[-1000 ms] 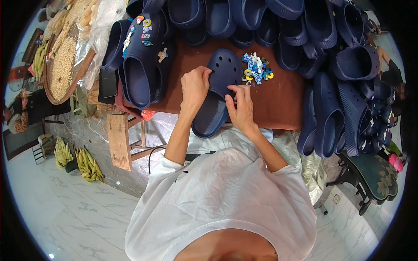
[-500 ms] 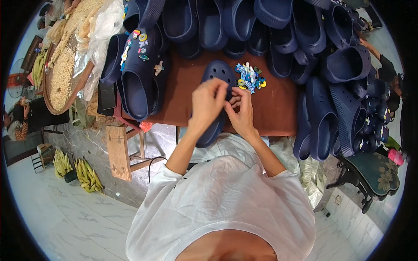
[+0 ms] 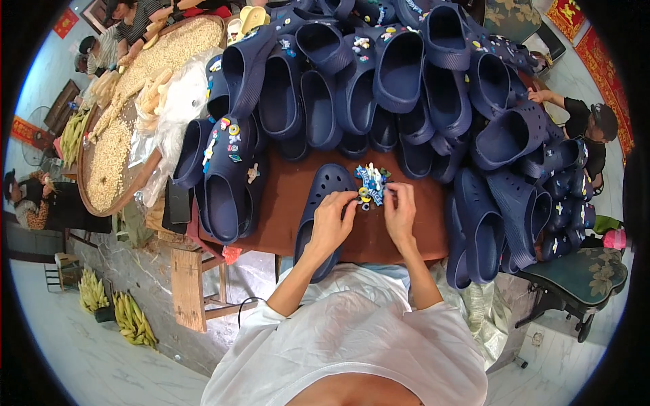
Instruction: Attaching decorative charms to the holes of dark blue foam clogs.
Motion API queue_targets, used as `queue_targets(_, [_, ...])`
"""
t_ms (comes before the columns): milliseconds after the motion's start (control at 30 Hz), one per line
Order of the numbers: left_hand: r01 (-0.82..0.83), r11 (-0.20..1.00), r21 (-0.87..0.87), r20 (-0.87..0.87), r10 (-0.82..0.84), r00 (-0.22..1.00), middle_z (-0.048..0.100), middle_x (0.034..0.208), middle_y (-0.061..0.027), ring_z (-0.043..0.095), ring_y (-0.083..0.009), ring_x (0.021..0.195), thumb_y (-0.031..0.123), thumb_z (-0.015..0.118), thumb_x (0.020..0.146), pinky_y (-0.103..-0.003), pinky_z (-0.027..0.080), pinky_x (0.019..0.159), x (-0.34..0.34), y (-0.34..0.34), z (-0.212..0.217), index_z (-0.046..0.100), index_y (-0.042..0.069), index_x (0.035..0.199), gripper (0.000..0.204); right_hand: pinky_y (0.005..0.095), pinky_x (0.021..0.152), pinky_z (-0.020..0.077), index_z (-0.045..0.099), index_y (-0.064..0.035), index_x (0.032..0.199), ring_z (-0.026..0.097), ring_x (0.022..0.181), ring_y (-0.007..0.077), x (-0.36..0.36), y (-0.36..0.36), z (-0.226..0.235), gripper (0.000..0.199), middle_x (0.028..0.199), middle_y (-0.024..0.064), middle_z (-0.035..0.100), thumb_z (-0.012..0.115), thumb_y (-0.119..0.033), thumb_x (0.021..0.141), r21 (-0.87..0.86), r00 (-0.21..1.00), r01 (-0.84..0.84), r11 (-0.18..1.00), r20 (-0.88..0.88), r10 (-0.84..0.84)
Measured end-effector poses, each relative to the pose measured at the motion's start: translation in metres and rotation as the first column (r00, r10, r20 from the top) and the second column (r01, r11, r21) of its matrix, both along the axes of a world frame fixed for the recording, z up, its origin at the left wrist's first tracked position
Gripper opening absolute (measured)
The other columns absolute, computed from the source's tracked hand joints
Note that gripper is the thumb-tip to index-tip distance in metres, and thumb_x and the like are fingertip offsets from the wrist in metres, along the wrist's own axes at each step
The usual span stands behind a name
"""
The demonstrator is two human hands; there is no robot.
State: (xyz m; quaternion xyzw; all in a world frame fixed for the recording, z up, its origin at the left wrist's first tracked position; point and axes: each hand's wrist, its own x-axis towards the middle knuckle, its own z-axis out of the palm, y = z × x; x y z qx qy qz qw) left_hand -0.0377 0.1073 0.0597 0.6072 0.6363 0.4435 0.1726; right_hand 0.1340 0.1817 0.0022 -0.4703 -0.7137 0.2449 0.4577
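A navy clog with round holes in its upper lies on the brown table in front of me, toe pointing away. Right of its toe is a small pile of colourful shoe charms. My left hand rests across the clog, fingers bent and thumb close to the forefinger at the pile's near left edge. On the pile's right side, my right hand has its fingers curled together against the charms. Whatever sits between the fingertips of either hand is too small to make out.
Many navy clogs are heaped along the far side, including a charm-covered clog at left. More clogs stand at right. A round tray of pale kernels is at far left; a wooden stool stands below. Other people sit nearby.
Both hands have left the clog's upper and moved right to the charm pile, the right hand to its far side. The whole view has tilted up, showing more clogs.
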Motion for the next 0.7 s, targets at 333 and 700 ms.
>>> queue_targets(333, [0.161, 0.987, -0.023, 0.218, -0.153, 0.964, 0.072, 0.100, -0.0144, 0.073, -0.0218, 0.084, 0.010, 0.064, 0.093, -0.032, 0.056, 0.076, -0.006, 0.058, 0.006, 0.068, 0.001, 0.113, 0.022, 0.0414, 0.088, 0.0479, 0.062, -0.0019, 0.111, 0.060, 0.101, 0.0338, 0.018, 0.008, -0.012, 0.025, 0.108, 0.0152, 0.061, 0.064, 0.002, 0.086, 0.028, 0.991, 0.020, 0.999, 0.134, -0.023])
queue_targets(700, [0.335, 0.925, -0.179, 0.727, -0.105, 0.678, 0.065, 0.112, -0.0126, 0.065, -0.0181, 0.101, 0.035, 0.067, 0.096, -0.030, 0.052, 0.090, 0.004, 0.180, 0.055, 0.052, -0.003, 0.127, 0.052, 0.0305, 0.076, 0.0520, 0.061, 0.0002, 0.109, 0.063, 0.091, 0.0220, 0.030, 0.055, 0.083, 0.019, 0.105, 0.0139, 0.062, 0.063, 0.002, 0.090, 0.168, 0.987, 0.127, 0.978, -0.121, -0.107])
